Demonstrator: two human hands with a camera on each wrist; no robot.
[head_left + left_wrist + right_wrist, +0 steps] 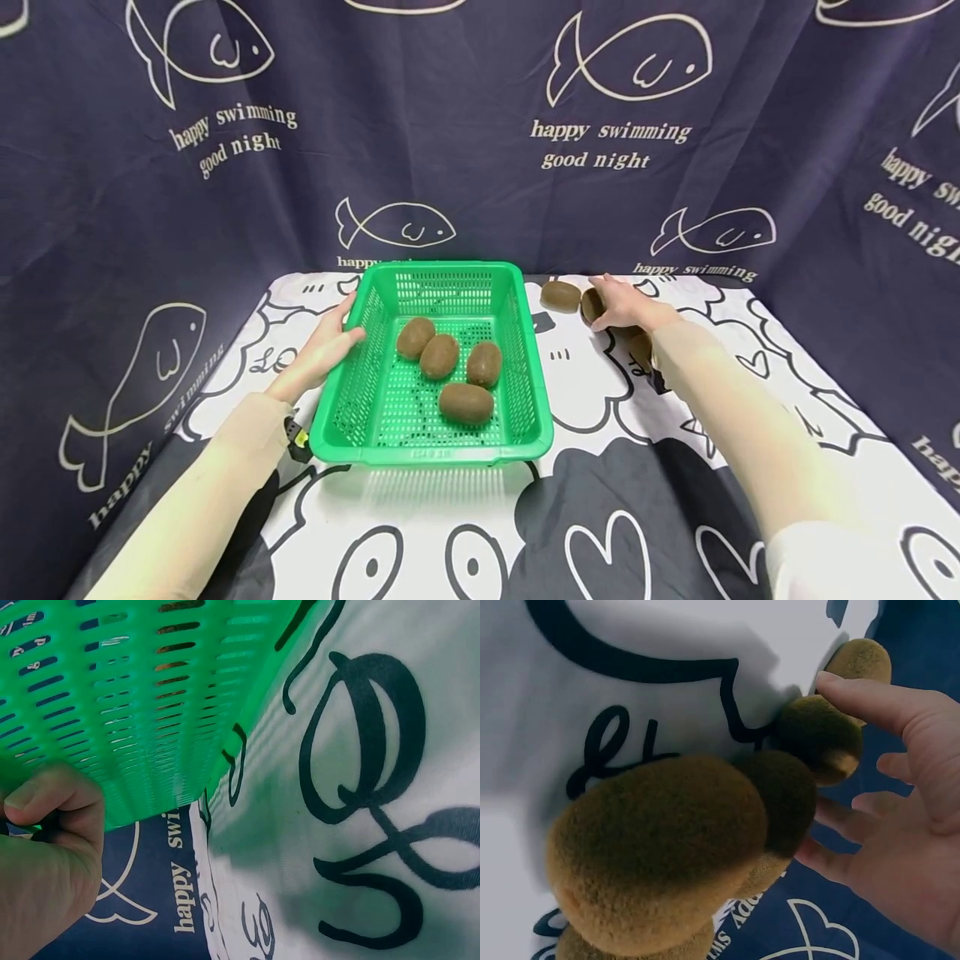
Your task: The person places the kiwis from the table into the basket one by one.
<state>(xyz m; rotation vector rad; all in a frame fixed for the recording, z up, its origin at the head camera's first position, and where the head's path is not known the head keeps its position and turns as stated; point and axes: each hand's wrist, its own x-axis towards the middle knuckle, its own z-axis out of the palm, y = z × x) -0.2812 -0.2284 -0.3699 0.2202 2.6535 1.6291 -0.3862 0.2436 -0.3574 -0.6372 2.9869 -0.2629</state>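
Note:
A green plastic basket (517, 454) with slotted walls stands on the cloth, several brown kiwis (467, 403) lying inside. My left hand (322, 346) holds its left rim; in the left wrist view the thumb (26, 796) bends close to the basket wall. To the basket's right, my right hand (624, 303) is around a kiwi (592, 307), thumb on one side and fingers spread on the other. The right wrist view has the thumb tip at that kiwi (817, 739). Another kiwi (560, 296) lies just to its left, and more sit below the wrist, partly hidden.
A black-and-white patterned cloth (585, 500) covers the table. Dark blue curtains (480, 125) printed with fish and lettering hang behind and at both sides. In the right wrist view a large kiwi (660, 851) sits nearest the camera, overlapping others.

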